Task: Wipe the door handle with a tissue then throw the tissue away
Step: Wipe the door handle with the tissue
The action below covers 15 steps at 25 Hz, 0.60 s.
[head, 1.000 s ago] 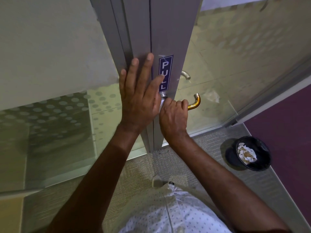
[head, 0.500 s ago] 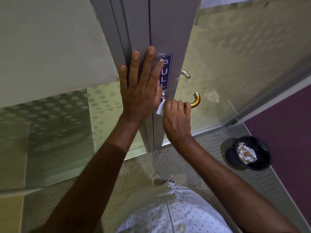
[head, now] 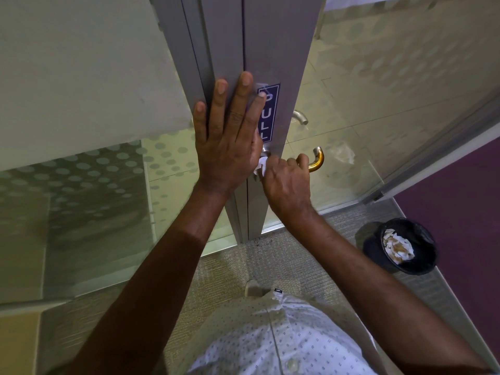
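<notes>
Head view, looking down on both hands at the door edge. Right hand is curled around the door handle with a white tissue bunched under the fingers; a crumpled corner pokes out on the side toward the frame. Only the handle's curved brass-coloured end shows past the knuckles. Left hand lies flat with fingers spread, pressed on the grey door frame, gripping nothing; its fingertips overlap a blue PULL sticker. It looks to be bracing the door.

Progress, as a judgement: wiping is under way, mid-task. Tissue is in contact at the inner part of the handle, near the frame; whether the outer curved end has been covered cannot be told.

Left to do: finish the wipe, lift the tissue off, carry it to the bin. Black waste bin sits on the floor to the person's right, well apart from the door, with crumpled paper already inside.
</notes>
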{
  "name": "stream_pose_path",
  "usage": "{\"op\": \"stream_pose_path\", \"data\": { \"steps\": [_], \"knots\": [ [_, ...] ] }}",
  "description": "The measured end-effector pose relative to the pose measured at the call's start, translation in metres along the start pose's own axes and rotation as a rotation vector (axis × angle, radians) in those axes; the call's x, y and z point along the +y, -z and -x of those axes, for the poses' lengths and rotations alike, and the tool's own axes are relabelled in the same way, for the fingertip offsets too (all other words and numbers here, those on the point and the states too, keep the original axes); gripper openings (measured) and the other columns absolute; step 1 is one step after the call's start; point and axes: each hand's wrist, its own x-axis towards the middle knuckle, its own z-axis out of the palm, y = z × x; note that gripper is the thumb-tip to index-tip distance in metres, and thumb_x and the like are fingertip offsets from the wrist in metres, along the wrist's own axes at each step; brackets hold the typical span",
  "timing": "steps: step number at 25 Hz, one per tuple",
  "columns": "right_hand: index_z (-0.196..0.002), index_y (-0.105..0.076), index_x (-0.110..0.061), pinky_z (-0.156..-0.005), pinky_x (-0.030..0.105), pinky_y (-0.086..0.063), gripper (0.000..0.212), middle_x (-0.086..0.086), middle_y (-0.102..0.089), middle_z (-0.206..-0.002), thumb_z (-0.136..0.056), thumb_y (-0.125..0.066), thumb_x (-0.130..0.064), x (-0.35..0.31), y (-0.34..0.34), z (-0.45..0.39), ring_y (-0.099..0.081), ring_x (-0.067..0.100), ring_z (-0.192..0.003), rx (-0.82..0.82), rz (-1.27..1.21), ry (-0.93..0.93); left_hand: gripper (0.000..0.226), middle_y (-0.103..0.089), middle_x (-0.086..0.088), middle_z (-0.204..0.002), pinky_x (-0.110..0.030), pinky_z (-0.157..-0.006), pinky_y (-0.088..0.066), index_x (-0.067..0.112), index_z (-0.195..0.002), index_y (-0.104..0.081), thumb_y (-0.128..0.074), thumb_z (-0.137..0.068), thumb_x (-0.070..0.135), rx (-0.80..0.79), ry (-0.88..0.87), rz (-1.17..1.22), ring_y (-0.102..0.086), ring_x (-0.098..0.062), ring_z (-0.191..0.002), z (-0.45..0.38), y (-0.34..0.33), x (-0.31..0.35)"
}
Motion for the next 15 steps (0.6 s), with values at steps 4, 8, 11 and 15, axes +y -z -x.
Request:
{"op": "stream_pose_path", "data": {
  "steps": [4, 8, 11, 15],
  "knots": [
    [-0.109, -0.057, -0.013, -0.094, 0.044, -0.033, 0.012, 0.007, -0.061, -0.094, -0.099, -0.051, -0.011, 0.028, -0.013, 0.023, -0.056, 0.027, -0.089, 0.167, 0.024, 0.124, 0.058, 0.028, 0.004, -0.171, -0.045, -0.129, 0.015, 0.023, -0.159, -0.034, -0.056, -0.106, 0.035, 0.014, -0.004, -0.005, 0.027, -0.020, -0.159, -0.001, -0.003, -0.001],
    [-0.101, -0.057, -0.012, -0.094, 0.046, -0.036, 0.018, 0.009, -0.063, -0.089, -0.098, -0.041, -0.022, 0.019, -0.005, 0.017, -0.057, 0.028, -0.084, 0.087, 0.026, 0.087, 0.051, 0.026, 0.003, -0.171, -0.045, -0.130, 0.015, 0.023, -0.157, -0.037, -0.048, -0.109, 0.036, 0.024, -0.011, -0.015, 0.026, -0.021, -0.159, 0.000, -0.004, -0.001],
    [-0.091, -0.058, -0.015, -0.091, 0.046, -0.037, 0.014, 0.004, -0.061, -0.074, -0.100, -0.053, -0.025, 0.004, 0.004, 0.000, -0.050, 0.024, -0.066, -0.073, 0.062, 0.052, 0.052, 0.025, 0.004, -0.172, -0.045, -0.130, 0.015, 0.024, -0.156, -0.038, -0.052, -0.107, 0.036, 0.041, -0.002, -0.009, 0.025, -0.021, -0.160, 0.001, -0.004, 0.000],
    [-0.093, -0.060, -0.017, -0.091, 0.045, -0.037, 0.017, 0.001, -0.062, -0.075, -0.104, -0.051, -0.026, -0.003, 0.003, -0.004, -0.054, 0.023, -0.067, -0.092, 0.041, -0.026, 0.054, 0.025, 0.004, -0.172, -0.045, -0.130, 0.015, 0.025, -0.156, -0.038, -0.055, -0.106, 0.036, 0.047, 0.000, -0.013, 0.025, -0.021, -0.160, 0.000, -0.004, 0.000]
  ]
}}
